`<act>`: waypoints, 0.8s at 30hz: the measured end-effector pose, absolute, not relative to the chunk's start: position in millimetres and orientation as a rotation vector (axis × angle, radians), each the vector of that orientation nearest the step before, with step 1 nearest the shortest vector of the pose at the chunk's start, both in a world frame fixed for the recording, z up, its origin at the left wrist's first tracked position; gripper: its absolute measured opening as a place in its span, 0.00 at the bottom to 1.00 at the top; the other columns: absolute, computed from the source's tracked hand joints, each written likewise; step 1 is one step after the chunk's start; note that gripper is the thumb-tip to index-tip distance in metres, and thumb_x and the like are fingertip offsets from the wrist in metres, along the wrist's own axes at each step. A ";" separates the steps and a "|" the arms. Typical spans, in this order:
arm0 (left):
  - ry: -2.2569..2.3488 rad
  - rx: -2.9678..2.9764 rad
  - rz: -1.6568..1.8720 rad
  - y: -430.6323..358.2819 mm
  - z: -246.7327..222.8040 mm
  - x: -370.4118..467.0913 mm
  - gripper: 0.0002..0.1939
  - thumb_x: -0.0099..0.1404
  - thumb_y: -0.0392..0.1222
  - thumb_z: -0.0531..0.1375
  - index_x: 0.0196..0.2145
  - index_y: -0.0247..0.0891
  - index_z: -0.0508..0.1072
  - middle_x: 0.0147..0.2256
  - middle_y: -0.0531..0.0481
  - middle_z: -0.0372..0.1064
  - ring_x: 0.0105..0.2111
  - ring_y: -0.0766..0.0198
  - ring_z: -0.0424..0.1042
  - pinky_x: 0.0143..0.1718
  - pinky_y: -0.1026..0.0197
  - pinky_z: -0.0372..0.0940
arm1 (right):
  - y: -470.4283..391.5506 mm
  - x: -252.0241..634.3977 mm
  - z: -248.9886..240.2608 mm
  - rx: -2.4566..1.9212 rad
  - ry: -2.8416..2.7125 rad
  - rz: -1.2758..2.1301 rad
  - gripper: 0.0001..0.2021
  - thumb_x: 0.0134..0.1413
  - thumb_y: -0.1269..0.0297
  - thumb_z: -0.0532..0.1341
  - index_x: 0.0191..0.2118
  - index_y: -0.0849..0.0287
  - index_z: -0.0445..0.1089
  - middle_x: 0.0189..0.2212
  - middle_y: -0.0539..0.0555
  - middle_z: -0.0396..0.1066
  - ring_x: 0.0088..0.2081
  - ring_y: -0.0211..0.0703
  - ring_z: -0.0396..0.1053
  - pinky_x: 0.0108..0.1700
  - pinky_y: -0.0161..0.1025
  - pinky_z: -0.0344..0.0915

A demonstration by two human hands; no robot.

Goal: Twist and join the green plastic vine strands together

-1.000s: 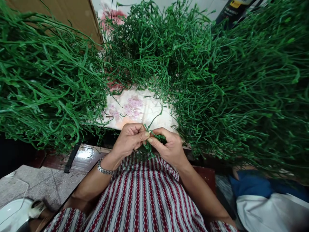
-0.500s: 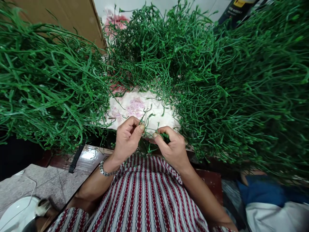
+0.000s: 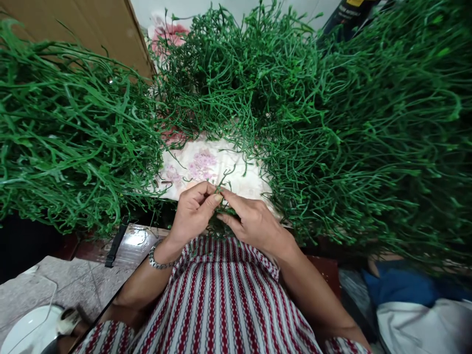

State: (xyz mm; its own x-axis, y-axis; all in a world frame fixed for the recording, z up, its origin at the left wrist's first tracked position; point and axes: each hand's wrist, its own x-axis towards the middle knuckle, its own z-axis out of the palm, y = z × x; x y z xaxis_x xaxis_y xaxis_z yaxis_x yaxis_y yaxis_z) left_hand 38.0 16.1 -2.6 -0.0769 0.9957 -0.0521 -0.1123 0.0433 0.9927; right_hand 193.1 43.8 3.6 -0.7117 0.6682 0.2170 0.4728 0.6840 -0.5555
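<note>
Thin green plastic stems (image 3: 229,173) stick up from the fingertips of my left hand (image 3: 195,211), whose thumb and forefinger are pinched on them. My right hand (image 3: 252,219) is beside it, with its forefinger reaching to the left fingertips and its thumb held lower, apart from the forefinger. More green stems show dimly under and between the hands. Behind them lies a flowered white cloth (image 3: 202,160), with a big heap of green stems on the left (image 3: 73,132), another at the back (image 3: 236,69) and a third on the right (image 3: 354,147).
A cardboard box (image 3: 88,34) stands at the back left, and a dark bottle (image 3: 344,19) at the back right. A small brown piece (image 3: 166,182) lies on the cloth. Low on the left are a black strap (image 3: 116,246) and a white round object (image 3: 27,329); blue fabric (image 3: 401,285) is at lower right.
My right hand has moved left and up to my left fingertips, and its thumb and forefinger have spread from their pinch. My left hand keeps its pinch on the stems. The view has shifted slightly.
</note>
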 end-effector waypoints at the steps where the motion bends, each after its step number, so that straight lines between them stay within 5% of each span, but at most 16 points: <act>1: 1.183 1.008 1.290 16.4 -4.0 37.8 0.13 0.58 0.45 0.61 0.24 0.36 0.63 0.18 0.59 0.53 0.15 0.76 0.48 0.15 0.69 0.45 | 44.5 191.7 -0.8 -0.868 -2.473 0.638 0.24 0.56 0.68 0.57 0.57 0.67 0.54 0.47 0.64 0.70 0.43 0.49 0.72 0.42 0.43 0.70; 10: 1.249 0.964 1.420 16.9 -11.7 38.5 0.14 0.59 0.46 0.60 0.24 0.37 0.60 0.20 0.58 0.53 0.16 0.75 0.49 0.15 0.69 0.45 | 35.2 181.9 -10.5 -0.897 -2.282 0.519 0.06 0.58 0.65 0.54 0.36 0.61 0.65 0.25 0.53 0.69 0.27 0.39 0.67 0.31 0.35 0.63; 19: 1.250 1.182 1.239 14.2 -2.5 30.7 0.12 0.61 0.45 0.57 0.25 0.36 0.62 0.21 0.58 0.52 0.19 0.74 0.49 0.19 0.69 0.47 | 34.6 183.8 -2.2 -0.940 -2.109 0.865 0.05 0.56 0.66 0.55 0.35 0.59 0.66 0.25 0.49 0.68 0.25 0.34 0.65 0.30 0.30 0.61; 24: 1.151 1.175 1.116 12.7 -3.4 23.0 0.11 0.58 0.46 0.60 0.30 0.35 0.67 0.24 0.55 0.60 0.20 0.74 0.56 0.21 0.70 0.52 | 33.5 184.5 -6.0 -0.957 -2.053 0.876 0.05 0.56 0.66 0.56 0.35 0.60 0.67 0.26 0.51 0.70 0.27 0.36 0.68 0.31 0.31 0.62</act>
State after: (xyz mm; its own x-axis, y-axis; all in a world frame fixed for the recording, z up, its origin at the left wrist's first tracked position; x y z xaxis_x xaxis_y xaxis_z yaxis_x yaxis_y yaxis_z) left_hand 23.0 12.7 -3.4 0.0860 0.9943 -0.0627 -0.0327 0.0657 0.9973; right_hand 184.5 33.5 -6.0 -0.4839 0.8208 0.3034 0.3490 0.4989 -0.7932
